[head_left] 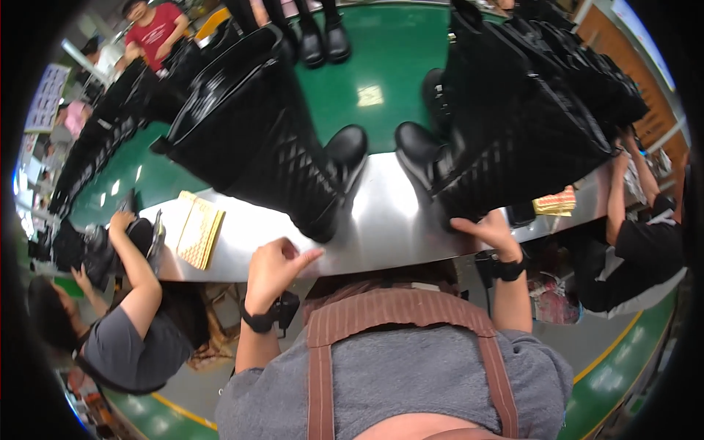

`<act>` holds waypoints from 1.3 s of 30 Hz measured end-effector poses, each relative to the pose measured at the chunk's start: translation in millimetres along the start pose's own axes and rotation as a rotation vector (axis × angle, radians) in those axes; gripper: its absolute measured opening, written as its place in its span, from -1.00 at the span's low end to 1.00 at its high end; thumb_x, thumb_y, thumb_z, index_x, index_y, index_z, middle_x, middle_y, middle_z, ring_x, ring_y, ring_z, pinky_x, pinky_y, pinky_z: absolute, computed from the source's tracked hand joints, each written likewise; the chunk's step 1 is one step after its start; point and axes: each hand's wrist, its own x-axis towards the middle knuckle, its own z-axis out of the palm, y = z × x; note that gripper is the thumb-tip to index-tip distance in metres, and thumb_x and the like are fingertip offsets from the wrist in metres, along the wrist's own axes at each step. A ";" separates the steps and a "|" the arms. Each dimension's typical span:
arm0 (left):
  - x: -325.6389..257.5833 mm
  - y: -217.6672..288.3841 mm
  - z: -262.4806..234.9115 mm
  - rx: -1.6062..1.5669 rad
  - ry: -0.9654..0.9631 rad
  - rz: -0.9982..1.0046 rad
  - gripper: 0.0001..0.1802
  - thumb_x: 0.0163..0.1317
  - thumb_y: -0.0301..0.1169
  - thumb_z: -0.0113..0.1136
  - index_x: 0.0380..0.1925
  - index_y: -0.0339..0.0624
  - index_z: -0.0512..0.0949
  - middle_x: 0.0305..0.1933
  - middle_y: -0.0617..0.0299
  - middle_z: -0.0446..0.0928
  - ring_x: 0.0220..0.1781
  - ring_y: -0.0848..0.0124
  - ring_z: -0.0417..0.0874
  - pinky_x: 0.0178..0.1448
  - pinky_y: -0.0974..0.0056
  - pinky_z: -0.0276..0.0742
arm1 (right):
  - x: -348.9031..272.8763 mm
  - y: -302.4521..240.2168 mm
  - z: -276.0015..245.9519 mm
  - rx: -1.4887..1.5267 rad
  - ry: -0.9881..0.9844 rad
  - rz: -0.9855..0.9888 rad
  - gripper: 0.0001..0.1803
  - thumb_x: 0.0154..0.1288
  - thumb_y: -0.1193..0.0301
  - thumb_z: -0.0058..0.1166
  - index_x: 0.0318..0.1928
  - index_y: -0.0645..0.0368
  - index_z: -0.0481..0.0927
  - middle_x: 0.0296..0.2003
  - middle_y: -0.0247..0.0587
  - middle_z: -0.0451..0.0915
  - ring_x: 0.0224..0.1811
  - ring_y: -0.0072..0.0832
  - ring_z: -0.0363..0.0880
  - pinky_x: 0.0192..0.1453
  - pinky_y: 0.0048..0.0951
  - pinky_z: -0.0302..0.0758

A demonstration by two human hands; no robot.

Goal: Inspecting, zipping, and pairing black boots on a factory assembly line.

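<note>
Two tall black quilted boots stand before me on the metal edge of the table. The left boot [271, 147] and the right boot [506, 147] have their rounded toes pointing away and their shafts spreading apart. My left hand [275, 271] is near the left boot's heel, apart from it, thumb stretched out and nothing in it. Close beside the right boot's heel is my right hand [491, 233], its thumb extended toward the heel. The boot partly hides its fingers; whether they touch it, I cannot tell.
A yellow patterned paper or cloth pad [198, 231] lies left, and a folded yellow-red one [555, 202] right. More black boots [323, 40] stand on the green table [381, 44]. Co-workers sit at the left [136, 345] and right [631, 249]; another person [156, 33] is farther off.
</note>
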 end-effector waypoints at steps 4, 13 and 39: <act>37.2 -10.5 13.7 -0.368 0.098 0.359 -0.05 -0.18 -0.25 0.60 0.21 -0.40 0.32 0.17 0.00 0.48 0.14 0.21 0.53 0.21 0.23 0.43 | 7.7 -0.5 11.4 -0.306 0.035 -0.051 -0.26 0.02 0.40 0.44 0.19 0.37 0.38 0.10 -0.15 0.49 0.14 -0.43 0.44 0.28 -0.41 0.34; 53.8 22.6 59.7 -1.102 -0.032 0.416 -0.54 0.13 -0.51 0.34 0.06 -0.28 0.49 0.04 0.17 0.56 0.04 0.36 0.59 0.14 0.26 0.51 | 9.4 -4.7 69.1 0.047 0.232 -0.020 -0.50 0.13 0.39 0.32 0.08 0.31 0.54 -0.05 -0.20 0.64 -0.02 -0.46 0.57 0.17 -0.46 0.43; 61.5 59.9 77.1 -1.130 0.098 0.484 -0.67 0.22 -0.45 0.26 -0.01 -0.30 0.55 -0.04 0.27 0.57 -0.04 0.44 0.57 0.12 0.32 0.47 | 36.4 -15.5 110.4 -0.039 0.088 -0.298 -0.46 0.12 0.48 0.29 0.15 0.28 0.47 0.05 -0.23 0.54 0.10 -0.39 0.48 0.25 -0.39 0.36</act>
